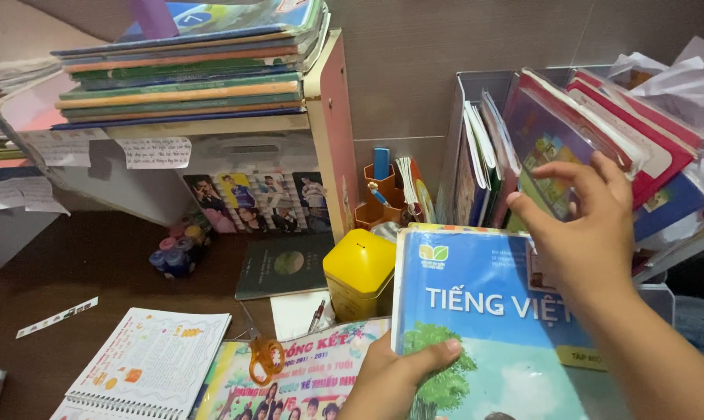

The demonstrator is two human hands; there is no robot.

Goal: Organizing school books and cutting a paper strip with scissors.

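Note:
My left hand [395, 375] grips the lower left edge of a blue textbook with a tree picture [484, 327], holding it upright at the bottom centre. My right hand [581, 225] reaches with spread fingers to a row of leaning books [570, 132] in a grey file rack [461, 109] at the right. Its fingertips touch the purple cover of one book. The right hand holds nothing.
A yellow tin [360, 272] stands left of the textbook. Orange-handled scissors [265, 354] lie on a colourful sheet [305, 377]. A spiral notebook [146, 362], paint pots [177, 249], an orange pen holder [383, 198] and a shelf stacked with books [189, 62] fill the dark desk.

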